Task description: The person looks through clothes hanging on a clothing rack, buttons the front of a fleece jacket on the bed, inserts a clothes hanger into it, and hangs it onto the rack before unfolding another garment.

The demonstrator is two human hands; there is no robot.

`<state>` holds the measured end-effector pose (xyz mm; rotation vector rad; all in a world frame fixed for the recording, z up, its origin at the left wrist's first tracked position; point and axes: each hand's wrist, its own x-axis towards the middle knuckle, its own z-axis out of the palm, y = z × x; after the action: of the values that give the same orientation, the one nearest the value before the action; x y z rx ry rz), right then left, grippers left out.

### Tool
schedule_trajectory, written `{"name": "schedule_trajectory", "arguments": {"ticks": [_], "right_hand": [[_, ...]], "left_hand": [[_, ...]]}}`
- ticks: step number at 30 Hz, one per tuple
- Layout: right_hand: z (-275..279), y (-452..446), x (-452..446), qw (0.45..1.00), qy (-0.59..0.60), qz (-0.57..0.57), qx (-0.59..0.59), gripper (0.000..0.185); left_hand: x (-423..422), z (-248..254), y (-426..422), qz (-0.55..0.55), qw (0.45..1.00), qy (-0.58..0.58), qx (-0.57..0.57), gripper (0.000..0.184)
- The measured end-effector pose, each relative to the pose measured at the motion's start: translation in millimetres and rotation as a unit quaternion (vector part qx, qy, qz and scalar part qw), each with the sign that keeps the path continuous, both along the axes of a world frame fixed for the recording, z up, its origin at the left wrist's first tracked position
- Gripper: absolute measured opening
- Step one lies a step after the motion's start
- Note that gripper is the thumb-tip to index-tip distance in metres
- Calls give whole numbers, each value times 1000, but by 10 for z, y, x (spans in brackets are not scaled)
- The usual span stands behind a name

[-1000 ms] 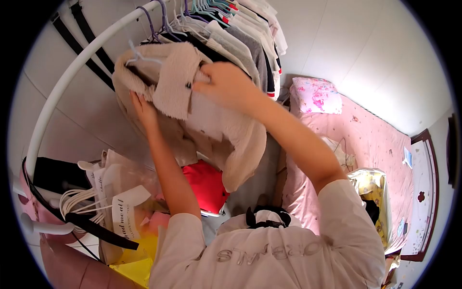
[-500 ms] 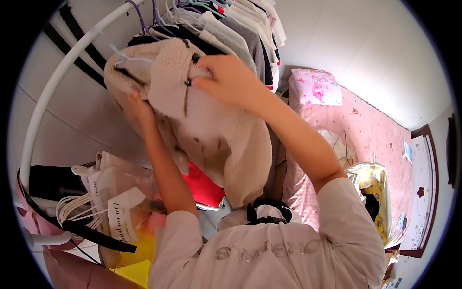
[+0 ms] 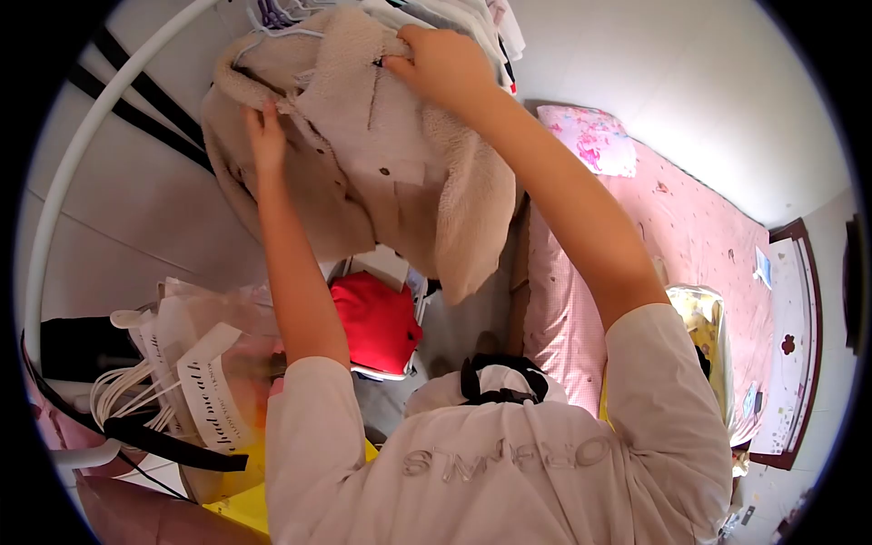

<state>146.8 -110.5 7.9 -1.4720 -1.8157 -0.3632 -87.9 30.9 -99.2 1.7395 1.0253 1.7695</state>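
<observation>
A beige fleece jacket with dark buttons hangs in front of me, its front facing me and its hem hanging free. A pale hanger shows inside its neck opening. On the left, my left hand is closed on the edge of the collar. Higher up on the right, my right hand pinches the other side of the collar, thumb towards me. Parts of the fingers are hidden by the fabric.
A white curved rack holds several more hanging clothes behind. Below sit a red cloth, paper bags with white cord handles and a yellow bag. At right stands a bed with a floral pillow.
The jacket has been raised and its front spread flatter towards me. My right hand has moved up and right, my left hand slightly up. More of the red cloth shows beneath.
</observation>
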Motion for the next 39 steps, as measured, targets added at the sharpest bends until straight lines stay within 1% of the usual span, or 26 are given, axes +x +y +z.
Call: {"name": "schedule_trajectory", "arguments": {"ticks": [1,3,4,6,7,9,10,12,15,16,18,19,20,21,23,24,25,26,27,29,31,33,34,36,39], "right_hand": [[-63,-54,-11,1000,-9,-17,3,34],[-225,-171,78,998,26,-12,50,39],[-328,-241,129,996,44,-11,74,42],[-662,-430,211,983,133,-11,125,46],[-871,-518,264,972,178,-15,151,49],[-1311,-589,409,970,197,-36,138,51],[-1487,-629,458,969,206,-47,131,53],[-1701,-821,450,958,281,-30,39,52],[-1953,-1088,495,925,370,-12,-83,47],[-2048,-1146,542,911,395,-9,-120,45],[-2505,-1237,664,877,456,36,-147,41],[-2681,-1318,751,859,485,52,-155,39],[-2750,-1439,812,888,419,10,-186,36],[-2804,-1565,849,882,414,-3,-225,34],[-2966,-1745,898,881,415,-46,-223,33],[-3055,-1819,939,871,442,-45,-210,31],[-3135,-1889,985,869,447,-54,-205,30],[-3175,-1945,1017,867,451,-59,-201,30],[-3213,-1993,1036,865,456,-63,-199,29],[-3276,-2060,1110,869,457,-73,-175,28],[-3316,-2121,1197,870,459,-78,-164,27],[-3308,-2145,1324,867,463,-79,-165,26],[-3299,-2125,1410,872,456,-74,-160,25],[-3281,-2094,1547,879,447,-63,-155,25],[-3144,-1980,1791,883,442,-44,-151,24]], "left_hand": [[1,-97,9,35,999,-17,-14,61],[28,-209,-28,101,993,-44,-39,65],[42,-284,-64,81,996,-38,-20,67],[92,-440,-201,41,999,-31,18,70],[144,-541,-252,54,998,19,27,71],[249,-739,-317,84,989,111,50,73],[321,-762,-399,73,993,80,38,74],[513,-838,-627,50,999,16,11,74],[811,-1194,-1060,47,999,-9,3,71],[912,-1307,-1198,34,998,-13,-43,70],[1040,-1555,-1482,4,990,-17,-139,67],[1048,-1695,-1614,3,991,15,-131,66],[1083,-1827,-1750,-3,992,45,-120,65],[1148,-1911,-1881,-13,991,74,-106,64],[1235,-1986,-2171,-42,982,49,-176,68],[1238,-2029,-2307,-52,975,41,-211,70],[1237,-2244,-2403,-87,970,72,-213,72],[1235,-2616,-2479,-119,964,102,-215,74],[1223,-2830,-2564,-149,956,132,-217,76],[1359,-2842,-2923,-171,931,243,-210,81],[1502,-3125,-3228,-186,915,265,-241,77],[1665,-3161,-3369,-288,844,356,-279,74],[1768,-3179,-3410,-347,783,406,-320,71],[2008,-2664,-3533,-450,628,496,-396,65],[2384,-2498,-3528,-580,589,478,-297,58]]}}
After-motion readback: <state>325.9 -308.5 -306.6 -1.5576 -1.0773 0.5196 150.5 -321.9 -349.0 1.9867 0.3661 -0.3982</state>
